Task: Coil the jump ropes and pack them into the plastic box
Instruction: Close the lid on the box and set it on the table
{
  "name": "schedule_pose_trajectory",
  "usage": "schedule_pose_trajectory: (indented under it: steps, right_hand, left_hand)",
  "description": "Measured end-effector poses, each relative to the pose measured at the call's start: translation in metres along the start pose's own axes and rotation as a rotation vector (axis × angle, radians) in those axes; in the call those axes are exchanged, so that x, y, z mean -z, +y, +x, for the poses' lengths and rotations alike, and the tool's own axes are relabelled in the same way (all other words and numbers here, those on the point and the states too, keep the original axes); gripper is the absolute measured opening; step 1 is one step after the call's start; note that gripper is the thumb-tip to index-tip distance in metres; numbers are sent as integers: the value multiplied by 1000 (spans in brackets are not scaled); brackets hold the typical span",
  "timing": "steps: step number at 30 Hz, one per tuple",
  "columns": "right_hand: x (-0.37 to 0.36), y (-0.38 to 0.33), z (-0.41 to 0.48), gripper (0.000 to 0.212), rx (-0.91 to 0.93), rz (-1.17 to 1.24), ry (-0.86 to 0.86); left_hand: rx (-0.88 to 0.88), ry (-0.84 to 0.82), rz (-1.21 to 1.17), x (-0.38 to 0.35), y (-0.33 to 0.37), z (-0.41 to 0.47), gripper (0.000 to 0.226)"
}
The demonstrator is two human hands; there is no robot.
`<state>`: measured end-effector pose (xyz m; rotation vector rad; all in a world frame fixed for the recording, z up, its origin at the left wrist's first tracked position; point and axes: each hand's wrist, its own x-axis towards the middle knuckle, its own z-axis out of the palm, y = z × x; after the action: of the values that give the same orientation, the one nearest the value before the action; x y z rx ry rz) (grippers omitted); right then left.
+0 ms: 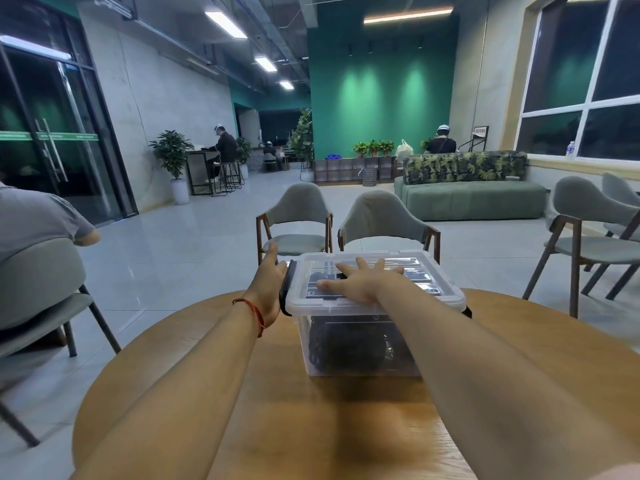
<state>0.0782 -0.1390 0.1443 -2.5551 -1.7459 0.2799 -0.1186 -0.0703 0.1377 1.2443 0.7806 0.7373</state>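
Right hand (360, 280) lies flat, fingers spread, on the clear lid (433, 271) of the transparent rectangular plastic box (304, 327). Left hand (268, 282), fingers straight, presses the black side latch (284, 289) at the box's left end. Coiled black jump ropes (346, 348) sit inside the box, near the far edge of the round wooden bench (329, 427).

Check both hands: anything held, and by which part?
Nothing is gripped. The right hand lies flat on the lid of the plastic box, fingers spread; the left hand, open, touches the black latch at its left end.
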Motion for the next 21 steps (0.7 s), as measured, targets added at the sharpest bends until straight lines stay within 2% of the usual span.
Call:
schedule_pose_trajectory:
  steps: [5, 8, 10, 12, 15, 18, 21]
  right_hand:
    - [-1, -2, 0, 109, 4, 9, 14]
    - [0, -1, -3, 103, 16, 25, 26]
    - [2, 0, 2, 90, 22, 57, 80]
    - [8, 6, 0, 69, 37, 200, 202]
    - [19, 31, -9, 47, 20, 296, 345]
    - [26, 70, -18, 50, -96, 285, 385]
    - [22, 114, -22, 52, -185, 486, 373]
  left_hand:
    - [-3, -55, 175, 9, 7, 5, 70]
    - [-30, 51, 514, -1, 13, 6, 55]
    - [-174, 154, 787, -21, 15, 7, 50]
    - [-369, 188, 1038, -49, 15, 3, 44]
    - [-478, 56, 1272, -85, 9, 9, 43]
    - [-441, -55, 1321, -112, 3, 23, 48]
    - [-406, -129, 1340, -133, 1, 38, 57]
